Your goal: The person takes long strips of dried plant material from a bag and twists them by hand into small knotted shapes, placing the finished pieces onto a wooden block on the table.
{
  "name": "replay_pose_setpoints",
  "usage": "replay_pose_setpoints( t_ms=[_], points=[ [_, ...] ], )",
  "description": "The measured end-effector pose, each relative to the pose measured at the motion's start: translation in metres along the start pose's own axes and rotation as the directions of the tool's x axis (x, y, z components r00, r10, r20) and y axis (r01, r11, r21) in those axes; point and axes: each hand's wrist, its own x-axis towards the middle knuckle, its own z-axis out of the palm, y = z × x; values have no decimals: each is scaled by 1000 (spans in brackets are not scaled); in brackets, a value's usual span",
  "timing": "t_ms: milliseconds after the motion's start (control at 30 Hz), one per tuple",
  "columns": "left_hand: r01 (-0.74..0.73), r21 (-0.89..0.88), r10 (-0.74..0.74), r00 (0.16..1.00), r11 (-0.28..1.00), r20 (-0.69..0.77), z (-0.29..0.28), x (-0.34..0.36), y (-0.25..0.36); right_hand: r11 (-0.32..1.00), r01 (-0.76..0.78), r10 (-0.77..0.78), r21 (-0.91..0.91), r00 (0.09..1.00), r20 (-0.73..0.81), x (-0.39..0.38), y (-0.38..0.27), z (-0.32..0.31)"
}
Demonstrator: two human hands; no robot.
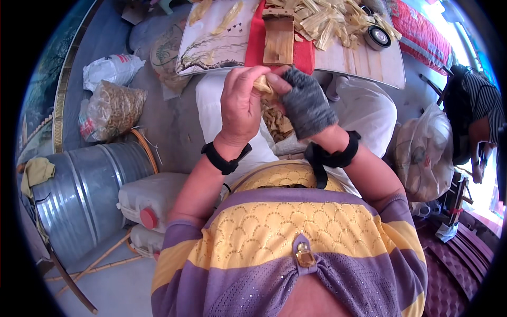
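Both my hands pinch one pale husk strip over the lap bag.

My bare left hand (240, 103) is curled shut on the husk (262, 84), thumb on top, and my gloved right hand (306, 103) closes on its other end, likely so I can pull it taut between them. It sits just above the bag (280, 129) of husk bits, so scraps would fall in. Beyond the bag, the counter (364, 63) carries one wooden block (278, 37), one tape roll (378, 37) and a husk pile (327, 21) too tangled to count.
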Motion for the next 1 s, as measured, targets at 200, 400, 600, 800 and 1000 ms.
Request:
replay_pose_setpoints(
  t_ms=[200,400,600,800,1000],
  points=[
    [487,-456,-348,867,745,357,-6,-9,5,727,352,-346,-590,929,128,-12,-11,-14],
    [519,-569,-357,854,637,378,-7,2,6,971,-66,93,-229,990,110,-5,-17,-27],
    [523,-476,-519,841,707,152,3,0,11,973,-226,228,-38,973,37,-1,-8,-23],
    [471,-516,-464,873,716,152,15,4,16,950,-313,313,-17,949,38,7,3,-33],
    [531,-580,-489,837,618,245,-2,14,7,781,-281,414,558,902,-125,17,22,-47]
  ],
)
